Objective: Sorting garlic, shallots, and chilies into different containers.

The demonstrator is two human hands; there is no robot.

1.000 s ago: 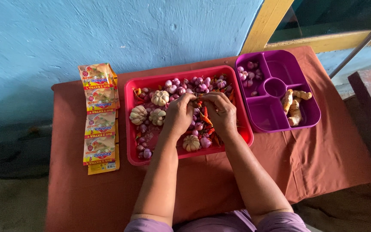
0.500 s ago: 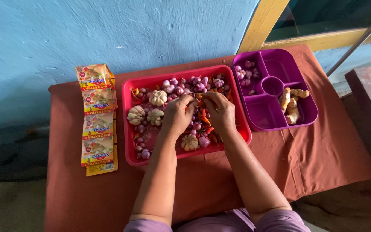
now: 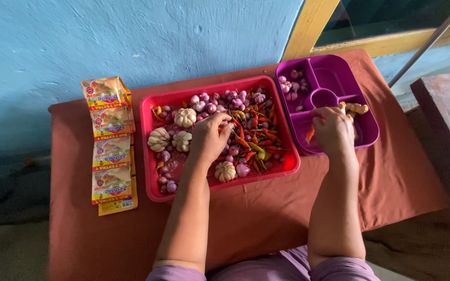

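Fingers (image 3: 323,115) of the right hand (image 3: 333,130) pinch a red chili (image 3: 310,135) over the purple tray (image 3: 366,136). The left hand (image 3: 208,138) rests curled among chilies (image 3: 253,136) in the red tray (image 3: 152,151); what its fingers grip, I cannot tell.

Red tray (image 3: 149,151) of purple shallots (image 3: 231,97), white garlic (image 3: 185,117), orange-red chillies (image 3: 256,136); magenta divided tray (image 3: 368,125); rust-brown cloth (image 3: 266,208).

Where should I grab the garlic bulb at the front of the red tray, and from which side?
Take the front garlic bulb around its round sides, coming straight down from above. It sits upright with its ribbed top up. A shallot is close on its right and the red tray rim is close in front, so a pinch from the top is probably easier than one from the side.
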